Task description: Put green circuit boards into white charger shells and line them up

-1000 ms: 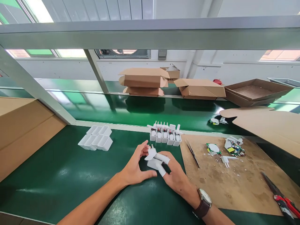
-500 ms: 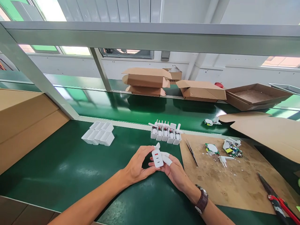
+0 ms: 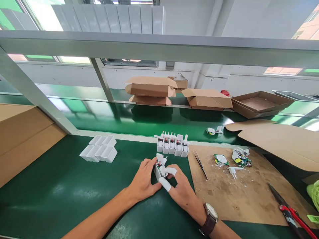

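Both hands are around a white charger [image 3: 157,172] near the middle of the green work surface. Its open side faces up, with a bit of circuit board visible inside and a white plug piece [image 3: 161,159] standing at its far end. My left hand [image 3: 142,179] grips the housing from the left, fingers and thumb closed about it. My right hand [image 3: 182,190] wears white finger covers on thumb and index finger, which close on the charger's near right side. Just beyond stands a row of several open white chargers [image 3: 172,146] with plug pieces on top.
Several empty white housings [image 3: 99,149] stand grouped at left. On the brown board [image 3: 224,196] lie tweezers [image 3: 200,165], circuit boards [image 3: 221,159], a plug piece [image 3: 233,171] and red-handled scissors [image 3: 286,207]. Cardboard boxes [image 3: 151,87] line the back; a carton [image 3: 27,142] stands left.
The charger has been turned from its port face showing to its open side up, and lowered toward the surface. My right thumb and index finger have moved onto it. The view has shifted slightly.
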A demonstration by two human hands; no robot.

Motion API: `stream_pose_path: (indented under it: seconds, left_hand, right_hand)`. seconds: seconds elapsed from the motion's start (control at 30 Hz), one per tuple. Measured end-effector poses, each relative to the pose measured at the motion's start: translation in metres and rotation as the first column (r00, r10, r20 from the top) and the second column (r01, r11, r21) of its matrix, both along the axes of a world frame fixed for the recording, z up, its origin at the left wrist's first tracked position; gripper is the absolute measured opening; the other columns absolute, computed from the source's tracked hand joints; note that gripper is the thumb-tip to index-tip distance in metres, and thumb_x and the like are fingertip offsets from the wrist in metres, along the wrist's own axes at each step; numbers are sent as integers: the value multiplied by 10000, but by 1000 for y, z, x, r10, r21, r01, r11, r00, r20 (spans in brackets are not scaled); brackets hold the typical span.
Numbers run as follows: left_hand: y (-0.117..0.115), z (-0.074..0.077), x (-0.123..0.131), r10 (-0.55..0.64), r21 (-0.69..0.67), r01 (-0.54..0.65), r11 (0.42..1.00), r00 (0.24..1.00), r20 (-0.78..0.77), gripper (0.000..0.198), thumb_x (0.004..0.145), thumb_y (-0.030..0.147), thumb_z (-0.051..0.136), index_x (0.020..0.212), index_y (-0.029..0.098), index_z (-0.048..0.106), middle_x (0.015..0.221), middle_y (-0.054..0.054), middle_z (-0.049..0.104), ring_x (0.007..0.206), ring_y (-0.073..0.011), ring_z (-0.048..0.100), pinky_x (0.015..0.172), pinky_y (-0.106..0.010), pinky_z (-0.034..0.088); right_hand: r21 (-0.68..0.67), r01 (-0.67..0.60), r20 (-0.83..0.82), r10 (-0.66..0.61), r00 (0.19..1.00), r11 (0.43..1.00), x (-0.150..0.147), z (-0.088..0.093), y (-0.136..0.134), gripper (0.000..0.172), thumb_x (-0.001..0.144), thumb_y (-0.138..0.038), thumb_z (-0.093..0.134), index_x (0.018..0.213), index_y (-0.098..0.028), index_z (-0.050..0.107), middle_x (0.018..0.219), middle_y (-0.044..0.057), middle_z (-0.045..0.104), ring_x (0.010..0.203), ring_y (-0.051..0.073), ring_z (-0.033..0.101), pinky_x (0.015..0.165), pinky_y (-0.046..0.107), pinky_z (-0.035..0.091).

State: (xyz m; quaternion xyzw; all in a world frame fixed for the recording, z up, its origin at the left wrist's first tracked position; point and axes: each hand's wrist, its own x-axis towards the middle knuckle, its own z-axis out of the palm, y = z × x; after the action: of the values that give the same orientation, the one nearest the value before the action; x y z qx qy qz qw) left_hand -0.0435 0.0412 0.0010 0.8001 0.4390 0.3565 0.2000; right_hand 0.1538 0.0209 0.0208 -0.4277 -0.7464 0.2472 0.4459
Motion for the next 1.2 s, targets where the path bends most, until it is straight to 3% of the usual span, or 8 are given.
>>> stream_pose_path:
  seconds: [0.23, 0.37, 0.47, 0.67, 0.83, 0.93, 1.07, 1.2]
  left_hand:
    - [52, -2, -25, 381, -218, -340, 915, 905, 187, 746, 759, 313, 746, 1432, 194, 449, 1222, -105, 648, 997, -242, 650, 986, -467, 538]
    - [90, 4, -33, 377, -334, -300, 894, 905, 198, 775, 699, 247, 765, 1414, 195, 470, 1247, -108, 684, 954, -221, 689, 966, -434, 568]
    - [101, 5, -27, 334, -350, -251, 902, 921, 201, 761, 706, 235, 768, 1409, 188, 480, 1308, -127, 681, 936, -208, 707, 944, -411, 585]
    - [107, 10, -28, 341, -357, -261, 897, 922, 183, 678, 720, 240, 766, 1353, 190, 528, 1318, -129, 677, 1016, -239, 709, 957, -423, 576]
    - [109, 27, -67, 417, -367, -338, 866, 895, 160, 690, 680, 210, 754, 1329, 162, 526, 1293, -158, 675, 1108, -305, 692, 972, -482, 568]
    - [87, 30, -75, 484, -293, -425, 857, 858, 171, 658, 726, 273, 747, 1336, 186, 514, 1349, -167, 620, 1195, -343, 640, 1037, -568, 518]
    - [51, 17, -47, 305, -68, -297, 952, 921, 244, 497, 882, 361, 662, 1343, 236, 524, 1316, -118, 636, 1218, -297, 638, 1069, -537, 514]
    - [54, 6, -3, 215, -270, -145, 952, 945, 249, 761, 820, 309, 733, 1496, 241, 390, 1511, -162, 535, 1334, -325, 592, 1111, -532, 493]
  right_hand:
    - [292, 22, 197, -83, 977, 956, 2, -2, -4, 283, 1008, -232, 552, 1291, -240, 548, 1138, 108, 684, 919, 239, 708, 761, 381, 622]
    - [334, 71, 173, -135, 976, 940, 7, -6, 1, 293, 1001, -190, 502, 1285, -244, 549, 1125, 108, 683, 892, 249, 706, 734, 395, 622]
    - [276, 236, 69, -264, 962, 932, 20, -7, 13, 271, 968, -208, 517, 1232, -239, 569, 1072, 104, 674, 817, 247, 686, 679, 403, 617]
    - [210, 491, -3, -501, 865, 846, 45, -12, 39, 196, 898, -269, 561, 1088, -236, 596, 958, 64, 635, 830, 253, 654, 738, 434, 610]
    - [174, 465, -103, -454, 885, 868, 53, -26, 48, 356, 875, -233, 590, 1230, -242, 580, 1189, 113, 646, 1103, 294, 648, 944, 504, 589]
    - [86, 451, -204, -427, 881, 888, 58, -36, 58, 421, 824, -237, 639, 1238, -240, 564, 1175, 126, 671, 1099, 318, 677, 913, 525, 609]
    - [17, 396, -215, -384, 898, 918, 56, -38, 74, 483, 811, -244, 613, 1285, -194, 533, 1099, 130, 725, 1038, 308, 733, 853, 507, 639]
    - [-59, 295, -186, -301, 935, 954, 46, -26, 82, 488, 767, -176, 540, 1254, -177, 568, 1071, 109, 769, 1004, 268, 762, 863, 460, 642]
